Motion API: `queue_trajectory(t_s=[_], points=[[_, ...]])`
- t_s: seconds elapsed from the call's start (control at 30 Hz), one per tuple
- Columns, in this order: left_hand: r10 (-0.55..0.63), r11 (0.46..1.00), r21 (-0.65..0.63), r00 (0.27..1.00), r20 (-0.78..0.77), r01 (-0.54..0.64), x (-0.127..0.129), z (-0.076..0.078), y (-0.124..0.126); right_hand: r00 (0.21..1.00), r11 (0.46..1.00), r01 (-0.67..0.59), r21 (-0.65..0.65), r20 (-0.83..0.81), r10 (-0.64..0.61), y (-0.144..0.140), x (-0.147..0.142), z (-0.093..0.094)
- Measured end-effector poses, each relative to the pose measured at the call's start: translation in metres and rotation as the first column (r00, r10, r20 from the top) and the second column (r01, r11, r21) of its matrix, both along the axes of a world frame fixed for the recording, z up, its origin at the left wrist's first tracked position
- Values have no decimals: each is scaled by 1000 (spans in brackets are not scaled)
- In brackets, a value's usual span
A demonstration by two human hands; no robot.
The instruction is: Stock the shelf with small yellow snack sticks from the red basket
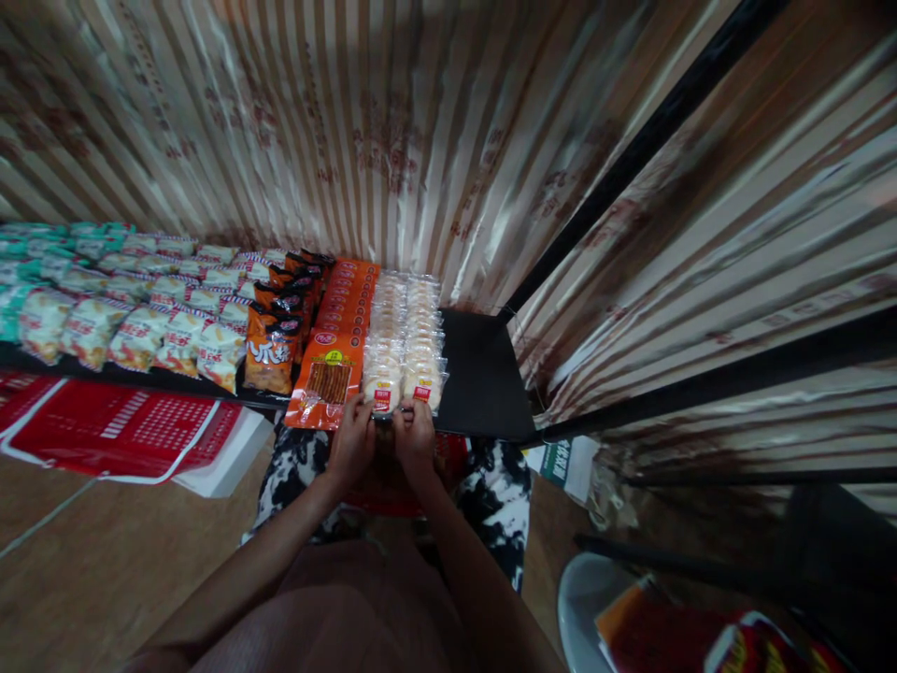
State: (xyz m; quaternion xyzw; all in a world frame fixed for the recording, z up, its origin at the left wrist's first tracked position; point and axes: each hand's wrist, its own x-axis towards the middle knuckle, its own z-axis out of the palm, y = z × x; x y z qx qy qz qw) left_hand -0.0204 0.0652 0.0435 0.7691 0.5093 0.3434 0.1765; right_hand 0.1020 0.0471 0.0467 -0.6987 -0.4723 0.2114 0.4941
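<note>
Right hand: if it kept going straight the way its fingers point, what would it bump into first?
The right hand points away from the person, along the shelf. It would most likely meet the front clear pack of pale round cakes first, which its fingertips already seem to touch, though depth is hard to judge.

Both arms outstretched — left hand point(352, 439), right hand point(415, 437) side by side, fingers curled.

Striped satin curtain point(420, 121) behind black shelf point(483, 383), wooden floor point(91, 551) below

Bare forearms, no sleeves; brownish garment over the lap.
</note>
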Motion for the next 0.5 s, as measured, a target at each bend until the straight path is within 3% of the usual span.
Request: queue_trajectory(t_s=[0.1,0.2,0.27,0.33,0.43,0.5], points=[[-16,1000,8,999,-32,16,1,-1,-3,1000,1000,1,-2,-5,-1,-3,-1,1],[-24,999,29,998,-54,26,1,-2,-4,1000,1000,20,24,-7,-20,-7,-2,18],[-26,998,49,997,-76,30,1,-4,-5,995,997,-24,73,-97,31,-13,-1,44],[-16,998,64,995,-102,23,1,-8,-5,951,982,-169,87,-245,186,-26,3,83],[-13,997,72,992,-124,22,1,-13,-7,830,880,-436,188,-294,474,-64,15,144],[-17,996,88,990,-137,29,1,-15,-9,776,830,-515,214,-295,557,-102,23,172]])
